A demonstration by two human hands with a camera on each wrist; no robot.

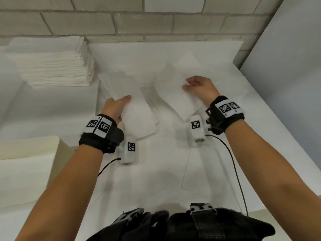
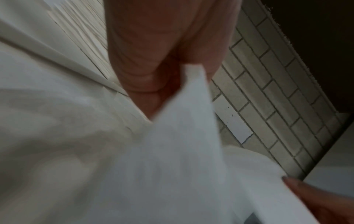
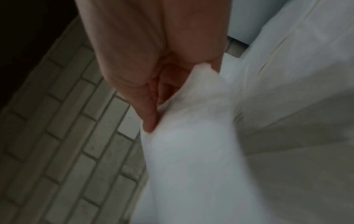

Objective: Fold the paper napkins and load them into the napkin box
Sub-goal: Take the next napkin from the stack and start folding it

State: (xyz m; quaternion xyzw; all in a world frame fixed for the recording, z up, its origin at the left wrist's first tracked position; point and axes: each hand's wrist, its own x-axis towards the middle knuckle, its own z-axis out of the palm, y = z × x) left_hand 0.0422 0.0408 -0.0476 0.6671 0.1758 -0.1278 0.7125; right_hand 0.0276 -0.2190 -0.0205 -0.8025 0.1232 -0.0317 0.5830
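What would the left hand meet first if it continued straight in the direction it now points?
Probably the stack of napkins by the brick wall. The left hand, holding a napkin, points up and slightly left toward the stack's near corner; depth is unclear, so it might pass beside it.

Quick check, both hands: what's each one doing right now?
Left hand: fingers grip the left napkin.
Right hand: fingers pinch the right napkin, lifted off the table.

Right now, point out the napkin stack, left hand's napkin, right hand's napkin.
napkin stack (image 1: 50,63), head view, top sheet
left hand's napkin (image 1: 137,119), head view, lower half
right hand's napkin (image 1: 173,94), head view, centre
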